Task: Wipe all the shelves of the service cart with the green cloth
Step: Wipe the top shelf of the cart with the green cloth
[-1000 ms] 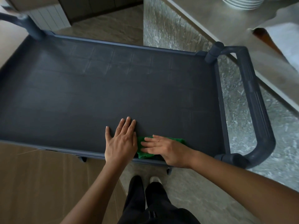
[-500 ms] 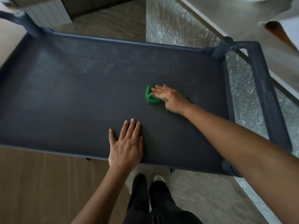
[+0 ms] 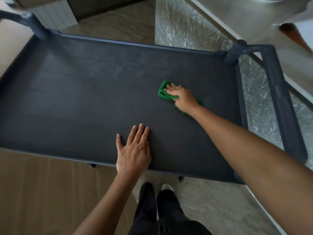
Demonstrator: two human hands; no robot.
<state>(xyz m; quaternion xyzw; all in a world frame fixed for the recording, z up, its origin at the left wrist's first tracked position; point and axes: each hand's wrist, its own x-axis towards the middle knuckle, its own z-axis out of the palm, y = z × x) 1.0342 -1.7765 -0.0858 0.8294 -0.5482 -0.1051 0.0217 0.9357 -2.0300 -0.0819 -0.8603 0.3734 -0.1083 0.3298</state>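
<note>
The dark blue service cart's top shelf (image 3: 84,102) fills most of the view. A crumpled green cloth (image 3: 163,93) lies on the shelf's right half. My right hand (image 3: 182,97) presses flat on the cloth with straight fingers, covering most of it. My left hand (image 3: 133,151) rests flat on the bare shelf near the front edge, fingers straight and together. The lower shelves are hidden beneath the top one.
The cart's handle (image 3: 286,106) loops out on the right, and another handle post (image 3: 33,24) rises at the back left. A stone-faced counter (image 3: 211,19) runs close along the right side. My legs and shoes (image 3: 157,197) stand at the cart's front edge.
My right hand has slid the green cloth from the front edge away from me toward the shelf's middle right. My left hand has stayed flat near the front edge.
</note>
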